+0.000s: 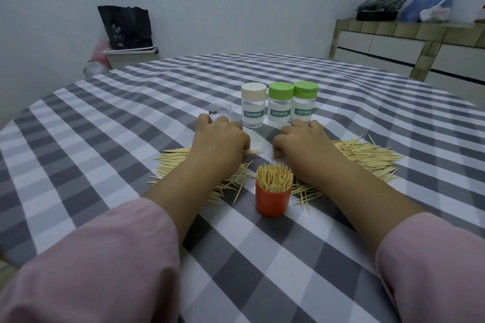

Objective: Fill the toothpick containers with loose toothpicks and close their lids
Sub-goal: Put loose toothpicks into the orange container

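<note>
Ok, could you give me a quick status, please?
Both hands, left and right, curled on loose toothpicks. Orange container full, unlidded. Three lidded jars behind. Nothing blocking.

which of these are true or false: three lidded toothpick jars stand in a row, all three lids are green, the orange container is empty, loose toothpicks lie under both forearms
1. Three lidded jars stand in a row. True: cream-lidded jar, middle jar, right jar.
2. All three lids are green. False: the leftmost is cream.
3. The orange container is empty. False: it is packed with upright toothpicks.
4. Loose toothpicks lie under both forearms. True, spread beside the left hand and right hand.
</note>
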